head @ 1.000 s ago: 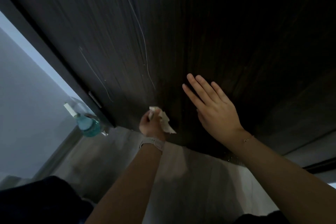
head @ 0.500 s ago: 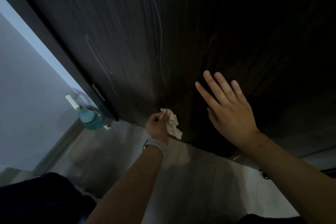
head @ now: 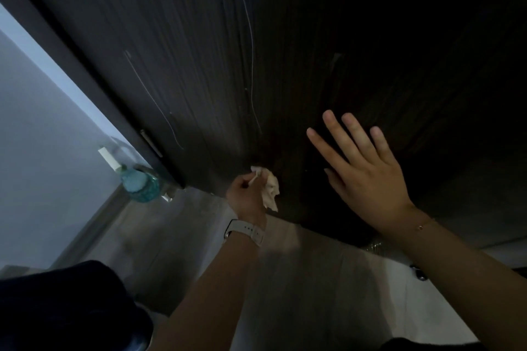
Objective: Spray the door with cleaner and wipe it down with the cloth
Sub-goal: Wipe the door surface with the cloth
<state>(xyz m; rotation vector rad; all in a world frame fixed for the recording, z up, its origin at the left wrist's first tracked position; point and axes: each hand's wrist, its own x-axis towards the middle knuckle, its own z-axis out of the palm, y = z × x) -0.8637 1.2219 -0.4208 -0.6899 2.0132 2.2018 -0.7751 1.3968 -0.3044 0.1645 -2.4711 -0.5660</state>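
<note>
A dark wood-grain door fills the upper part of the view, with thin pale streaks running down it. My left hand grips a crumpled white cloth against the door's bottom edge; a white watch sits on that wrist. My right hand lies flat on the door to the right of the cloth, fingers straight and spread. A spray bottle of blue cleaner with a white nozzle stands on the floor at the left, by the door's corner.
A pale wall and dark door frame run along the left. Light floor lies below the door. My dark-clothed knee is at the lower left. A small dark object lies on the floor at right.
My left hand with the cloth has shifted slightly right and down along the door's bottom edge. My right hand stays flat on the door while the view drifts.
</note>
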